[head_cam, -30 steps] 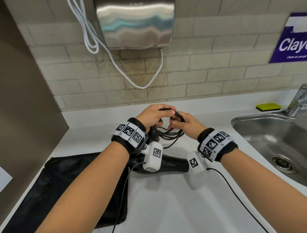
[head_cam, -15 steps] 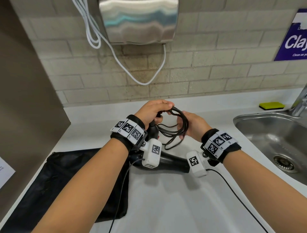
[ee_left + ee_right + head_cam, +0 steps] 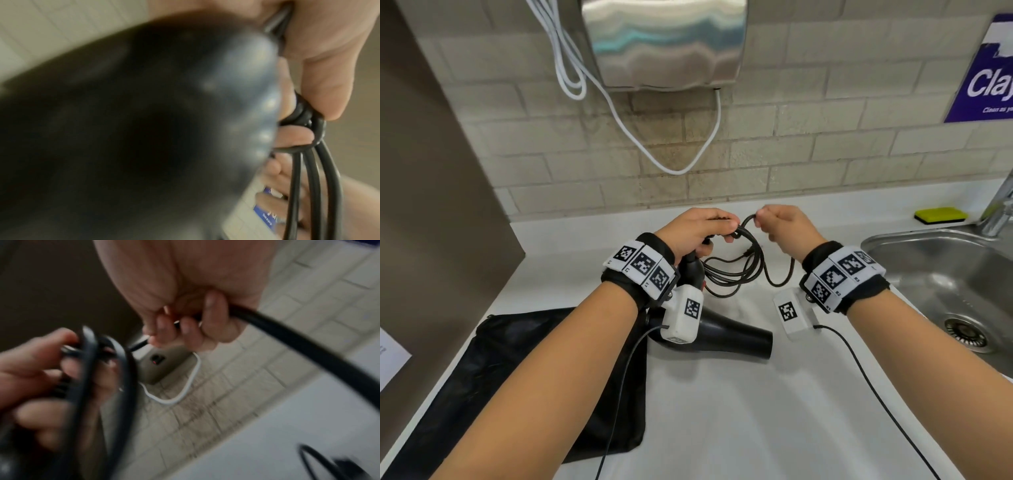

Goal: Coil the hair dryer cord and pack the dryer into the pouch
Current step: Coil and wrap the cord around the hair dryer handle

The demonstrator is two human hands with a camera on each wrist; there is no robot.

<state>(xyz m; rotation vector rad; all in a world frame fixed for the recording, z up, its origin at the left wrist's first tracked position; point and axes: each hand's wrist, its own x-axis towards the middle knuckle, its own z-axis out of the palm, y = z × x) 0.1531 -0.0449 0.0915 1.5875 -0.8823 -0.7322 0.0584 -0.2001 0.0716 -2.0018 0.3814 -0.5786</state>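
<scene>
The black hair dryer (image 3: 732, 337) lies with its barrel on the white counter (image 3: 756, 411), handle (image 3: 692, 270) pointing up. My left hand (image 3: 705, 228) grips the top of the handle together with several black cord loops (image 3: 739, 270); in the left wrist view its fingers (image 3: 329, 65) curl round the cord strands (image 3: 308, 178) beside the blurred handle (image 3: 123, 129). My right hand (image 3: 774, 219) pinches a strand of cord just right of the coil; the right wrist view shows the cord (image 3: 308, 350) running through its curled fingers (image 3: 195, 326). The black pouch (image 3: 517, 359) lies flat at the left, under my left forearm.
A steel sink (image 3: 893, 246) and a faucet (image 3: 1000, 205) are at the right, with a yellow sponge (image 3: 941, 215) behind them. A wall hand dryer (image 3: 664, 41) with a white cable (image 3: 619, 113) hangs above. A brown partition (image 3: 431, 205) bounds the left side.
My right hand has left the coil and drawn a strand of cord up and to the right, away from my left hand. The left hand still holds the loops and handle.
</scene>
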